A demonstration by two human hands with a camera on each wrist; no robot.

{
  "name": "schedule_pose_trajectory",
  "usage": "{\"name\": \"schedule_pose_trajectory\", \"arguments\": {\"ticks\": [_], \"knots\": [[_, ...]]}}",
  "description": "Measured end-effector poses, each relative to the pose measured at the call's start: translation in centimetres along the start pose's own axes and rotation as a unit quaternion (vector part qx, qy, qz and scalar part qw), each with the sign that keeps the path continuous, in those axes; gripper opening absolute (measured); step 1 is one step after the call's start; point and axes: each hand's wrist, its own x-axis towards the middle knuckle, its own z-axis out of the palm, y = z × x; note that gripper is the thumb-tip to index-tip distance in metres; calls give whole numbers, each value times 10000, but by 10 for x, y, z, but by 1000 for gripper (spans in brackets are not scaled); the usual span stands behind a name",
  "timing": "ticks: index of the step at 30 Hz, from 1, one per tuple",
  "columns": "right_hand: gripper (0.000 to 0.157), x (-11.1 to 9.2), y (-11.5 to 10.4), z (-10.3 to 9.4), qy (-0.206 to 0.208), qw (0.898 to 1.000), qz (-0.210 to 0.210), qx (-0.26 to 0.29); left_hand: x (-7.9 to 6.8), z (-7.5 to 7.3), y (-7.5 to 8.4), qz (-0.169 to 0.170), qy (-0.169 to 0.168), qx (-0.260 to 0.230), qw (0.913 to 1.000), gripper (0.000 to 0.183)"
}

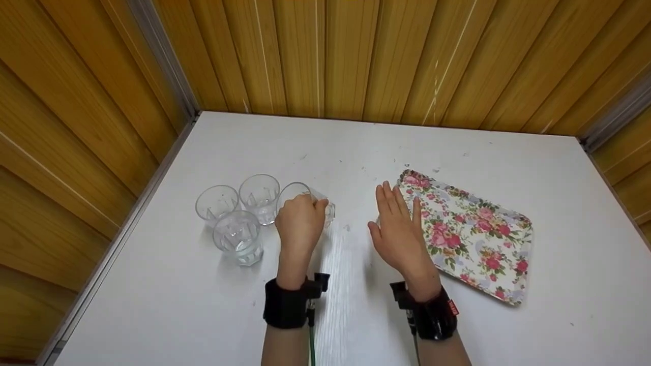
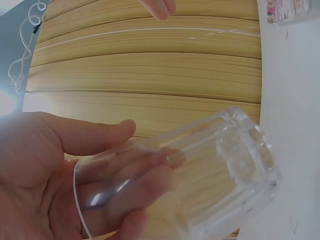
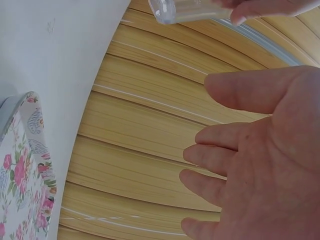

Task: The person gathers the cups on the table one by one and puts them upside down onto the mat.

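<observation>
My left hand (image 1: 300,218) grips a clear drinking glass (image 2: 215,170), its thumb on one side and curled fingers on the other. In the left wrist view the rim is near the palm and the thick faceted base points away. My right hand (image 1: 402,231) has its fingers extended and holds nothing; its palm shows in the right wrist view. In the head view it overlaps the left edge of a flower-patterned tray (image 1: 483,244). Several more clear glasses (image 1: 260,195) stand grouped left of my left hand, and one glass rim (image 1: 294,184) shows just behind it.
A white table (image 1: 346,152) lies beneath everything. Wood-look panels (image 1: 346,61) rise behind it and at both sides, with a metal corner post (image 1: 163,56) at the left. A cable (image 1: 312,340) runs from the left wrist strap.
</observation>
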Motion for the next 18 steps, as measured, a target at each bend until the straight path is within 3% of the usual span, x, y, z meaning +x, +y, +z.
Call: {"name": "schedule_pose_trajectory", "arguments": {"ticks": [7,13,18], "knots": [[68,1,0,0,114,9999,-92,-64,-1,-5,2,-24,-77,-518,9986,48],[76,3,0,0,262,9993,-219,-138,-2,-8,3,177,-227,-1019,9944,48],[80,3,-1,0,272,9992,-297,-75,-2,-9,4,243,-336,-1165,9923,42]]}}
